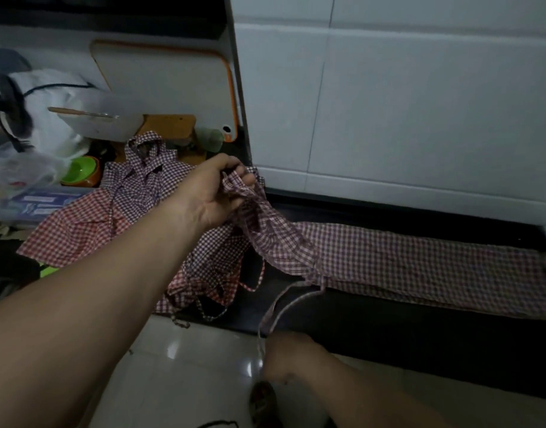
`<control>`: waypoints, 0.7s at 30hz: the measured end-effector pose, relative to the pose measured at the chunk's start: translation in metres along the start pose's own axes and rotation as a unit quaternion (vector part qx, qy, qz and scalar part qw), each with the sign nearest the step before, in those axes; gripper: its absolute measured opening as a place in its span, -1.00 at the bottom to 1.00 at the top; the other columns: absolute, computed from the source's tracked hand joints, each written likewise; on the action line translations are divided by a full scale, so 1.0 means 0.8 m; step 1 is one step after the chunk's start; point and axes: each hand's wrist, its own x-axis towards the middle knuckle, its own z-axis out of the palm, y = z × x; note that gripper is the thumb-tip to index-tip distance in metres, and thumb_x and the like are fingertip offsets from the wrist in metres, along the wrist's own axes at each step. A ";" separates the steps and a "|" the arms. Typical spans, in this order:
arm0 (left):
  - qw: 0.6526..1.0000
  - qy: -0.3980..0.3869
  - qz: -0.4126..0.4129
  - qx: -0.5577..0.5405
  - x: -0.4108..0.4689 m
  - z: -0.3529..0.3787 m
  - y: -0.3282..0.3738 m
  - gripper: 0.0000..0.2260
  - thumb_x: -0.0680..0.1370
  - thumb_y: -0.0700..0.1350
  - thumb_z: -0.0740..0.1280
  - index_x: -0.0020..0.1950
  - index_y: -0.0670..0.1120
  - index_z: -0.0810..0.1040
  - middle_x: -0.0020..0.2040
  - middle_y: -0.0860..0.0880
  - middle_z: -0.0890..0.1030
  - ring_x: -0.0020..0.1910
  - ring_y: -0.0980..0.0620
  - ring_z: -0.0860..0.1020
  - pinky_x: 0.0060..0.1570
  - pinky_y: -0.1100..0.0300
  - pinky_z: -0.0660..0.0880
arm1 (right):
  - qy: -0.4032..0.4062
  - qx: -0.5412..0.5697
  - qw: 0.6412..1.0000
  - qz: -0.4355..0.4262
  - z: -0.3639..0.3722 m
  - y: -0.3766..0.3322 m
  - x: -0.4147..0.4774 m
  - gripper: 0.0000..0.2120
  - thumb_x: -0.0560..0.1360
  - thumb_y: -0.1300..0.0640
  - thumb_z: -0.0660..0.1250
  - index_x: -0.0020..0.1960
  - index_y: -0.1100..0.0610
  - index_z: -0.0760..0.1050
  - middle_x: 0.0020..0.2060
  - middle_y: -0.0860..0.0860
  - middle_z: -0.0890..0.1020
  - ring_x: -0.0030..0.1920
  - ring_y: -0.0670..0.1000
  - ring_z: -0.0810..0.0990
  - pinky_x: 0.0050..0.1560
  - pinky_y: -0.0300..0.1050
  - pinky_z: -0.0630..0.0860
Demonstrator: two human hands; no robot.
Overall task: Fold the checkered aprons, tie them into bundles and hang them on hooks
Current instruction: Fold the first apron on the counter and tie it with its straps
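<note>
A red-and-white checkered apron (pixel 420 264) lies folded into a long strip along the dark counter (pixel 389 329). My left hand (pixel 216 193) grips the bunched top end of this apron and lifts it above the counter. Its thin ties (pixel 281 307) hang off the counter's front edge down to my right hand (pixel 284 353), which is closed around them below the edge. A heap of other checkered aprons (pixel 111 211) lies spread out to the left, behind my left forearm.
A white tiled wall (pixel 389 103) rises behind the counter. At the back left stand a white cutting board with an orange rim (pixel 173 88), a wooden block (pixel 169 128), a green bowl (pixel 80 171) and plastic bags (pixel 15 168). A glossy tiled floor (pixel 179 366) lies below.
</note>
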 end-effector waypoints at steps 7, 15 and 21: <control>0.999 -0.014 -0.006 0.037 -0.007 0.042 -0.016 -0.81 0.67 -0.13 0.27 -0.15 -0.03 0.52 -0.32 0.02 0.50 -0.33 0.07 0.53 -0.21 0.16 0.45 | 0.453 0.234 0.859 -0.052 -0.103 0.071 -0.042 -0.54 0.48 -0.25 0.43 0.22 0.00 0.45 0.12 -0.02 0.58 0.09 -0.01 0.58 0.05 -0.07 0.52; 0.970 -0.087 0.069 0.215 -0.030 0.102 -0.042 -0.77 0.63 -0.01 0.42 -0.07 -0.17 0.67 -0.20 -0.13 0.70 -0.18 -0.03 0.69 -0.12 0.20 0.59 | 0.417 0.486 0.738 -0.212 -0.199 0.032 -0.060 -0.35 0.45 0.10 0.56 0.47 -0.12 0.40 0.22 -0.16 0.65 0.22 -0.15 0.63 0.17 -0.24 0.57; 0.875 -0.029 0.246 0.415 -0.001 0.062 -0.052 -0.65 0.68 0.08 0.30 -0.11 -0.15 0.65 -0.16 -0.10 0.69 -0.12 0.08 0.62 -0.01 0.10 0.54 | 0.331 0.695 0.620 -0.154 -0.203 0.093 -0.041 -0.83 0.61 0.15 0.39 0.13 0.20 0.68 0.00 0.18 0.76 0.01 0.16 0.75 0.16 0.19 0.65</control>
